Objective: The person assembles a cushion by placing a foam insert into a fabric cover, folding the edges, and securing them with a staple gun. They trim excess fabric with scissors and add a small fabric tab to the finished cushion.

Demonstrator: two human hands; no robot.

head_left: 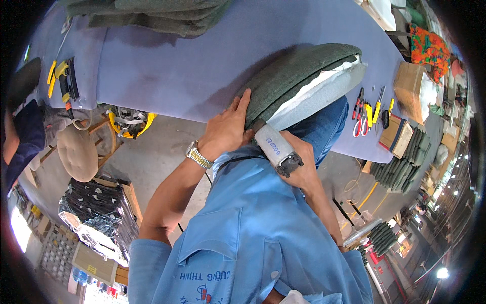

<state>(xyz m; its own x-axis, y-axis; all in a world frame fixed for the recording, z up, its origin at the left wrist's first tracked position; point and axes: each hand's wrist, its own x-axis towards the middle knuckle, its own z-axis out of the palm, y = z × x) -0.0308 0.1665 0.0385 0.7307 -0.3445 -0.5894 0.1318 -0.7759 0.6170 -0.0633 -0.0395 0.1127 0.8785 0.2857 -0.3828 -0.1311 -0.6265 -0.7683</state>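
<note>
Nearest the camera, the right hand [304, 169] is closed around a grey pneumatic staple gun [277, 149], its nose directed at the lower edge of a green upholstered cushion [298, 76]. The grip keeps the tool's body against the person's blue shirt, apparently for steadiness. Just beside it, the left hand [225, 131], with a metal watch at the wrist, lies flat with fingers spread and the thumb raised, pressing the green fabric down at the cushion's near corner; this seems to keep the cover taut where the gun meets it.

The cushion rests tilted at the near edge of the purple-covered counter [177, 71], its underside turned up so that white padding and grey lining show along the right edge, leaving the seam open to the tool.

Farther right on the counter lie red-handled scissors [359, 114] and yellow-handled hand tools, within reach but apart from the work. At the far left edge sits a second yellow-and-black staple gun [63, 78]. More folded green fabric [152, 12] lies at the far side.
</note>
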